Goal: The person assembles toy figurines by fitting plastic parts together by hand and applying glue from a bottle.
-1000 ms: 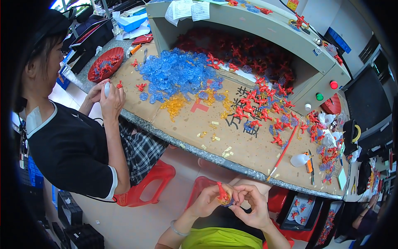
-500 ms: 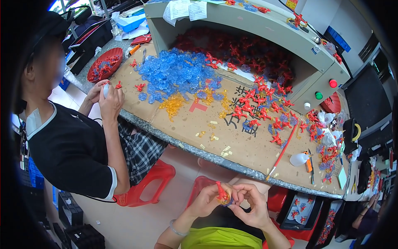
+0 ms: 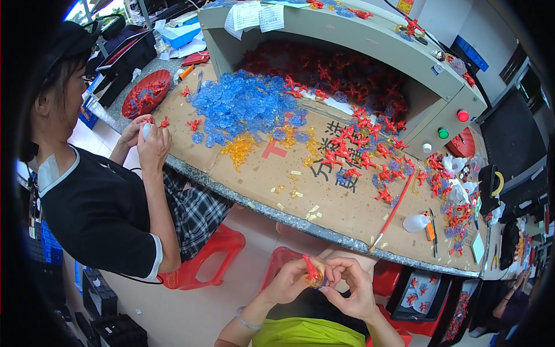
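Note:
Between my two hands, over my lap at the table's front edge, is a small red plastic figure (image 3: 312, 270) with clear yellow and blue-violet parts at its lower end. My left hand (image 3: 291, 281) is closed round its side, the red part sticking up past the fingers. The fingertips of my right hand (image 3: 354, 285) pinch at its lower end, where the clear parts are mostly hidden. A paintbrush with a red handle (image 3: 395, 209) and a white squeeze bottle (image 3: 416, 222) lie on the cardboard-covered table (image 3: 254, 191) beyond my hands.
A blue heap of clear pieces (image 3: 243, 104) and yellow pieces (image 3: 238, 149) lie left of centre. Many red figures (image 3: 347, 144) are strewn before a grey metal booth (image 3: 445, 110). At the left a co-worker (image 3: 104, 191) sits holding small parts. Red stools (image 3: 217, 254) stand below the table.
The view has shifted very slightly. My hands keep the same grip on the figure, and the co-worker's head has turned a little.

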Demonstrator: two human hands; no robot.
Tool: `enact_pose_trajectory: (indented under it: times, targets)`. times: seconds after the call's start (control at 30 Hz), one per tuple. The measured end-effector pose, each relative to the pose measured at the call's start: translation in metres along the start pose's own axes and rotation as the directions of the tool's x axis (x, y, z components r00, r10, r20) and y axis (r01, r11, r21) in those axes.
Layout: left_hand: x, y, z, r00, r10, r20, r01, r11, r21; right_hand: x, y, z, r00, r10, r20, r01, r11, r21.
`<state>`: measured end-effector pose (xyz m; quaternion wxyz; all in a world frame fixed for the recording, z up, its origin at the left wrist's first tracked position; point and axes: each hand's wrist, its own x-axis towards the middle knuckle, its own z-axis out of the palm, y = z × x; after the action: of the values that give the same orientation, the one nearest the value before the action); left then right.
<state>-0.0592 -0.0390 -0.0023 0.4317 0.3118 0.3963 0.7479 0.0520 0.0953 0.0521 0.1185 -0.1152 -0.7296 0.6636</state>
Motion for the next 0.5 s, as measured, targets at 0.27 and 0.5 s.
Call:
enact_pose_trajectory:
  times: [0.27, 0.5]
  targets:
    - [0.003, 0.0, -0.002, 1.0, 0.002, 0.01, -0.002, 1.0, 0.025, 0.001, -0.002, -0.004, 0.999, 0.017, 0.038, -0.019, 0.998, 0.057]
    - [0.009, 0.014, 0.013, 0.998, -0.025, -0.055, 0.024, 0.999, -0.021, -0.001, 0.002, -0.005, 1.0, -0.031, -0.007, 0.031, 0.998, 0.049]
